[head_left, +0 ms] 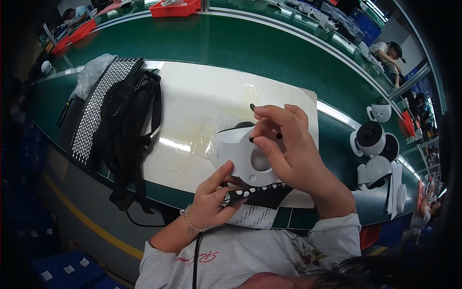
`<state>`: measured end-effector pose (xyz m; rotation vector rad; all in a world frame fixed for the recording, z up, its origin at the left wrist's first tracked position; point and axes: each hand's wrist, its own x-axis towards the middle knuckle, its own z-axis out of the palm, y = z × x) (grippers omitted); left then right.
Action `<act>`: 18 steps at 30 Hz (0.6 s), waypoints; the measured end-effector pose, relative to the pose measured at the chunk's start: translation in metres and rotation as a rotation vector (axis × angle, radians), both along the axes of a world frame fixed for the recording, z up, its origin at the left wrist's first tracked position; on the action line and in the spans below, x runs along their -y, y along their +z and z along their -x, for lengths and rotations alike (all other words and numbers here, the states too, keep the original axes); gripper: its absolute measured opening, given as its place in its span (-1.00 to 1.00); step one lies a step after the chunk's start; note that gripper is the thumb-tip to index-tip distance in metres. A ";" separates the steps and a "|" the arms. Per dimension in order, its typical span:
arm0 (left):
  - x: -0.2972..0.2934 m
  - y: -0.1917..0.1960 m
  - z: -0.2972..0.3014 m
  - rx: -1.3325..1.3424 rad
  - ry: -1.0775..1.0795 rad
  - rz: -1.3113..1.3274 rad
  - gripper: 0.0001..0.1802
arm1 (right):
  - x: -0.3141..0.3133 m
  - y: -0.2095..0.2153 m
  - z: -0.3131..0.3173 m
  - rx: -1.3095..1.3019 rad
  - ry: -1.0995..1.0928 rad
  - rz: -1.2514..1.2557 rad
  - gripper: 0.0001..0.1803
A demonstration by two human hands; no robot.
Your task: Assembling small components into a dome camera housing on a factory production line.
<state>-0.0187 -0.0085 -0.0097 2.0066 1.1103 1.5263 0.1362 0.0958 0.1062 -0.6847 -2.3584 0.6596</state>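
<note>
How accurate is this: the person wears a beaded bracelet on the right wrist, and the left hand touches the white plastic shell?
One thing is wrong: the head view shows the beaded bracelet on the left wrist. The left hand does touch the white plastic shell.

Your two hands (211,204), one white housing (235,154) between them, one black bag (126,111) leftward, at least four white devices (369,139) rightward

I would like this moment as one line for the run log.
left hand: holds white housing | right hand: at housing, grip unclear | black bag: left of housing
</note>
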 end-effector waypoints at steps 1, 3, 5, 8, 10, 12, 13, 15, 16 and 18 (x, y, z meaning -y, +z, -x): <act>-0.001 0.001 -0.001 0.003 -0.001 0.001 -0.70 | 0.002 0.003 -0.001 0.065 -0.035 -0.091 -0.52; -0.002 0.004 -0.002 0.061 0.000 -0.012 -0.78 | 0.006 0.006 -0.001 0.087 -0.042 -0.191 -0.55; 0.000 0.005 -0.002 0.061 0.004 0.005 -0.78 | 0.011 0.010 -0.002 0.108 -0.039 -0.291 -0.57; 0.000 0.001 0.000 0.063 0.006 0.016 -0.76 | 0.019 0.014 -0.004 0.199 -0.069 -0.365 -0.60; 0.000 -0.002 0.000 0.066 0.005 0.012 -0.76 | 0.025 0.015 -0.010 0.315 -0.070 -0.355 -0.61; 0.001 -0.003 0.000 0.081 -0.003 0.043 -0.75 | 0.027 -0.005 -0.014 0.133 -0.085 -0.328 -0.67; 0.001 -0.002 -0.001 0.085 -0.005 0.044 -0.75 | 0.029 -0.014 -0.017 -0.050 -0.104 -0.300 -0.74; -0.001 -0.001 -0.003 0.098 -0.016 0.008 -0.75 | 0.033 -0.019 -0.021 -0.022 -0.093 -0.244 -0.83; -0.001 -0.002 -0.002 0.097 -0.013 0.012 -0.75 | 0.033 -0.022 -0.020 -0.014 -0.061 -0.205 -0.85; -0.001 -0.007 0.001 0.070 -0.050 -0.014 -0.75 | 0.034 -0.028 -0.017 -0.008 -0.027 -0.164 -0.88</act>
